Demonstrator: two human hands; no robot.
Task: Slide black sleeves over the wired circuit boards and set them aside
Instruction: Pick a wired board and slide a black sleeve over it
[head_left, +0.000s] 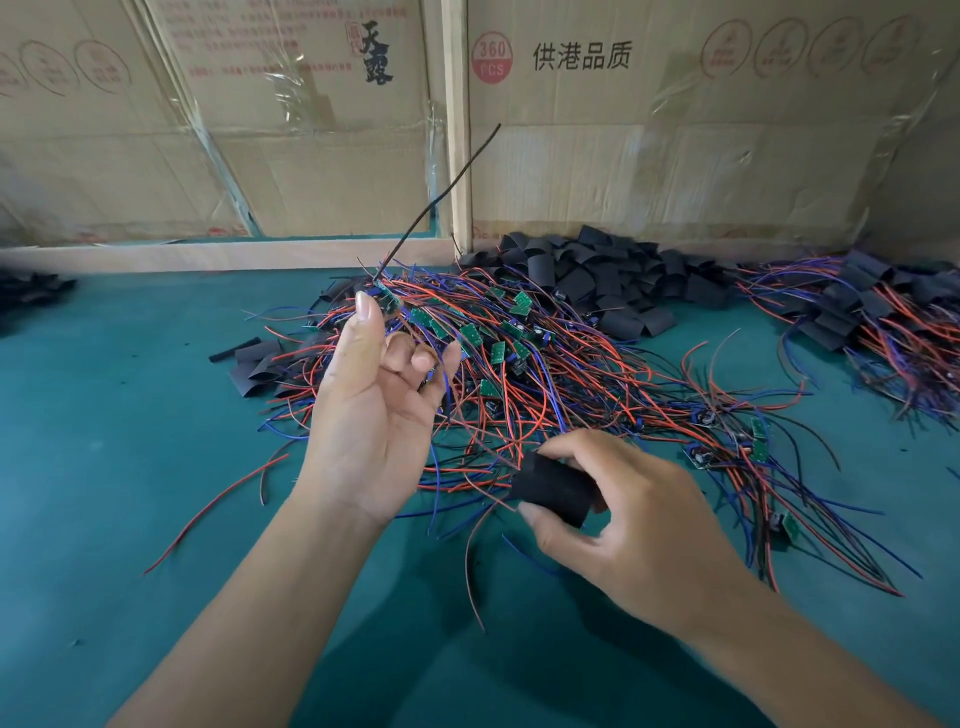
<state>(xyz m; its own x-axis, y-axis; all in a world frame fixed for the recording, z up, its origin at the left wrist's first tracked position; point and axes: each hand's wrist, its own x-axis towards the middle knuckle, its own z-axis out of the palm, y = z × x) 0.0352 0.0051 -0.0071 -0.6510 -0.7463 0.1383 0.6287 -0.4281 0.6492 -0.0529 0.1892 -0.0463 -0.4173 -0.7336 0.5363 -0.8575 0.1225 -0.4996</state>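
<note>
A: How is the work held just now?

B: A small circuit board (387, 300) is pinched at the fingertips of the left hand (374, 415), raised just above the near-left edge of the tangled pile of wired boards (519, 364); one dark wire (441, 195) is flung up from it. A black sleeve (556, 488) is gripped between thumb and fingers of the right hand (639, 525), just in front of that pile.

A: How might these be expected to handle?

B: The board is judged light and stiff, its thin leads limp and easily snagged, so it is best held by its edges. The sleeve appears soft and flattened; its mouth would likely need to be squeezed open, with the grip kept at the closed middle.

A: And containers?

B: None can be seen. Loose sleeves (597, 275) are heaped behind the pile, against the cardboard boxes (675, 156). Sleeved pieces (857, 312) appear to be laid well to the right of the pile.
</note>
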